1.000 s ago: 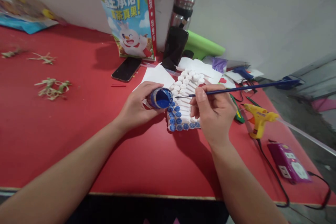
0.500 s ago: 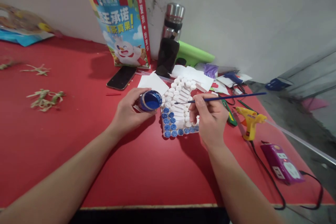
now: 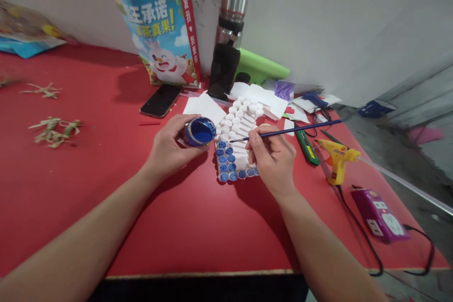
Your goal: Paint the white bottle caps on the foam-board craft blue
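My left hand (image 3: 171, 144) is wrapped round a small jar of blue paint (image 3: 201, 132), tilted so its open mouth faces me. Between the fingers of my right hand (image 3: 272, 153) is a thin blue paintbrush (image 3: 297, 129), its tip pointing left. The tip is at a craft piece (image 3: 243, 160) covered with white paper rolls; whether it touches a roll I cannot tell. Rolls along the piece's left and near edges are painted blue, while those farther back are white. My right hand hides part of the piece's right side.
Behind the piece lie white paper sheets (image 3: 262, 96), a phone (image 3: 161, 100), a steel flask (image 3: 230, 19) and a printed bag (image 3: 166, 33). On the right are a green cutter (image 3: 307, 147), a yellow glue gun (image 3: 338, 158) and a purple power strip (image 3: 380, 214). Straw figures (image 3: 56, 131) lie left.
My right hand has moved left and the brush tip has shifted left and slightly down, nearer the blue rolls. The jar stays in my left hand. The whole view has shifted slightly.
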A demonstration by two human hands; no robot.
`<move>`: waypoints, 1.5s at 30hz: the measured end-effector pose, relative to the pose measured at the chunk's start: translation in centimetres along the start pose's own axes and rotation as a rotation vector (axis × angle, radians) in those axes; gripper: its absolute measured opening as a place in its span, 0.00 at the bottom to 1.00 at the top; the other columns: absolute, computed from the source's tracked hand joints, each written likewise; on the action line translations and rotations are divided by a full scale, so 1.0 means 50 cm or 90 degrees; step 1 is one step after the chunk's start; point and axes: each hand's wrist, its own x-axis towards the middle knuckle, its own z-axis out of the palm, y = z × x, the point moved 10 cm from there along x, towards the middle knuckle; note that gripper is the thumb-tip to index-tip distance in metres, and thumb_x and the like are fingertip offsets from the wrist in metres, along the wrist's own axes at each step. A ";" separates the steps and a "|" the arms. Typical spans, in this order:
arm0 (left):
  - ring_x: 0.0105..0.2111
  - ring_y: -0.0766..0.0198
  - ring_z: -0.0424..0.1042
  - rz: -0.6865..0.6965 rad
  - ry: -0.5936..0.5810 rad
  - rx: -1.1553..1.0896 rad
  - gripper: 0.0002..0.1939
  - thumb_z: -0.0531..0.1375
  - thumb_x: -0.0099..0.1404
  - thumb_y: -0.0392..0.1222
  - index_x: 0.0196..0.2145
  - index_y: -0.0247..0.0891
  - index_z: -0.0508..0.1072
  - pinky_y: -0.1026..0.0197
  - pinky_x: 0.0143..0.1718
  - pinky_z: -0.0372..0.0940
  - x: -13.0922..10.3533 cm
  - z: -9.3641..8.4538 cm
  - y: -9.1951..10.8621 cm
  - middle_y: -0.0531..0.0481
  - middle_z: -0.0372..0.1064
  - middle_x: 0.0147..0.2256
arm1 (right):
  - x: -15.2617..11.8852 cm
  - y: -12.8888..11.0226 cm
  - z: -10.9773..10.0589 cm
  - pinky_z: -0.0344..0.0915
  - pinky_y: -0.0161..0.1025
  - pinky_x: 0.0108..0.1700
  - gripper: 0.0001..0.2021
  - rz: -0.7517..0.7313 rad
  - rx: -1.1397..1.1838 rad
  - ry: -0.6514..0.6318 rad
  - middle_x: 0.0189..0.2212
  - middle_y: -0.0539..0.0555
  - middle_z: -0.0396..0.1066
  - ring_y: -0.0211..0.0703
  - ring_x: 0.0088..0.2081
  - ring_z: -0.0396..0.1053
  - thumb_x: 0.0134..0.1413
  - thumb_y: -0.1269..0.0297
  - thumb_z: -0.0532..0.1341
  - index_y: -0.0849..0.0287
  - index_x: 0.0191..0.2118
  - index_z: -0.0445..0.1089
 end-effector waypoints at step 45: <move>0.59 0.41 0.80 -0.036 0.003 0.000 0.30 0.79 0.58 0.48 0.58 0.44 0.81 0.37 0.65 0.74 -0.001 0.001 0.000 0.41 0.80 0.58 | 0.004 0.006 -0.019 0.64 0.35 0.25 0.11 -0.016 -0.050 0.036 0.26 0.45 0.75 0.33 0.21 0.69 0.74 0.55 0.66 0.54 0.40 0.73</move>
